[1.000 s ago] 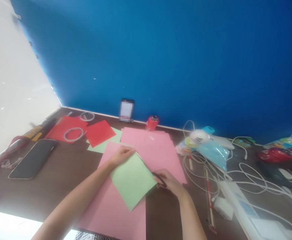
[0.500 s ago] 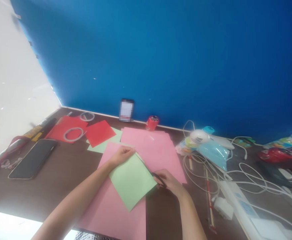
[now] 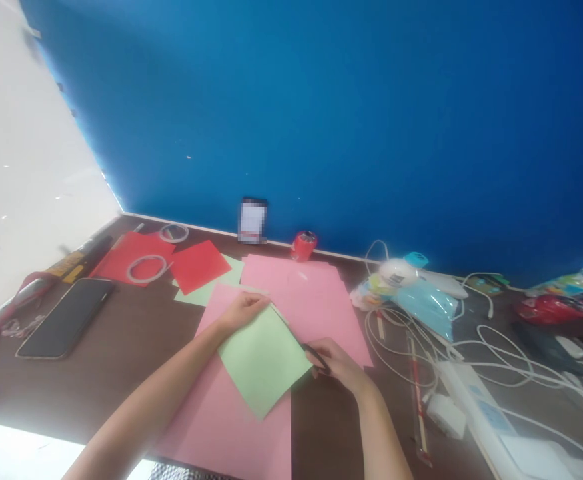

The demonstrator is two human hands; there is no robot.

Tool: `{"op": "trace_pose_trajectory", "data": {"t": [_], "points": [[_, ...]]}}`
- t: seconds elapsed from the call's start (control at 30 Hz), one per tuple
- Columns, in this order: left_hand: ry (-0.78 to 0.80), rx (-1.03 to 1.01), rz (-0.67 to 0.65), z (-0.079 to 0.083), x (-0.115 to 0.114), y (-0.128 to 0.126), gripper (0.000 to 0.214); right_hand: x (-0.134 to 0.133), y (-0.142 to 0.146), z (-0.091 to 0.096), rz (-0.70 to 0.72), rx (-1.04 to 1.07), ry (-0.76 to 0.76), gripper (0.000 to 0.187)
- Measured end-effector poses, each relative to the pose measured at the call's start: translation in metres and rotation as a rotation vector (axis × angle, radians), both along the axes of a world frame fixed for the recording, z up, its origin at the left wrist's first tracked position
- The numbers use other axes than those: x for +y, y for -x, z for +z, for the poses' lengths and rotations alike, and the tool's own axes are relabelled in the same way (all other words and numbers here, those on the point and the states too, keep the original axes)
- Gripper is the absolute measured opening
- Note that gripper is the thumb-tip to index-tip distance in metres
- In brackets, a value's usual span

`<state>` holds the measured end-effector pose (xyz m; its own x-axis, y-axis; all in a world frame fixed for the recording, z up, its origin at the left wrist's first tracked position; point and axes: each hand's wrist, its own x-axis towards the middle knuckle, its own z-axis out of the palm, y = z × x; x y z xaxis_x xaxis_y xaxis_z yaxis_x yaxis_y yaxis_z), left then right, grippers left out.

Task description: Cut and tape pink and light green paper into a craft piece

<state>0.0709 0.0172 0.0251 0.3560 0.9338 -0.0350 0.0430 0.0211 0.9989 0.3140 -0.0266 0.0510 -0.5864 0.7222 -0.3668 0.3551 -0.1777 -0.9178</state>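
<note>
A light green square of paper (image 3: 266,363) lies turned cornerwise over a sheet of pink paper (image 3: 231,440). My left hand (image 3: 245,311) is closed on its top corner, fingers pinched together. At its right corner, my right hand (image 3: 334,363) grips what look like scissors (image 3: 320,359); a dark handle loop shows around the fingers. The blades are hidden or too blurred to make out along the paper's upper right edge. A thin pale strip runs along that edge near my left hand.
More pink paper (image 3: 316,300) lies behind, with a red cup-shaped item (image 3: 304,246) beyond it. Red paper squares (image 3: 201,267) and a phone (image 3: 66,319) are on the left. White cables (image 3: 396,353), a power strip (image 3: 471,400) and plastic packets (image 3: 426,303) crowd the right.
The green paper's right corner and my right hand with the scissors have shifted very slightly. My left hand keeps its place on the top corner.
</note>
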Motion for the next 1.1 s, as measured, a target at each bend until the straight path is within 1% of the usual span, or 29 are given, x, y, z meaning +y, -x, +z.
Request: {"op": "trace_pose_trajectory", "data": {"t": [0.23,0.73,0.9,1.1], "points": [[0.020,0.001,0.001,0.0000,0.0000,0.0008,0.043,-0.0005,0.0002,0.0000,0.002,0.007,-0.012,0.042],[-0.028,0.038,0.005,-0.0001,0.0011,0.0015,0.041,-0.0003,0.0007,0.0007,0.009,0.011,-0.036,0.039],[-0.029,0.047,0.009,0.0012,0.0006,0.0020,0.041,-0.0013,0.0015,0.0018,-0.012,0.016,-0.024,0.035],[-0.013,0.061,0.013,-0.0004,0.0019,0.0017,0.044,-0.0006,0.0011,0.0004,-0.006,0.021,-0.020,0.034]]}}
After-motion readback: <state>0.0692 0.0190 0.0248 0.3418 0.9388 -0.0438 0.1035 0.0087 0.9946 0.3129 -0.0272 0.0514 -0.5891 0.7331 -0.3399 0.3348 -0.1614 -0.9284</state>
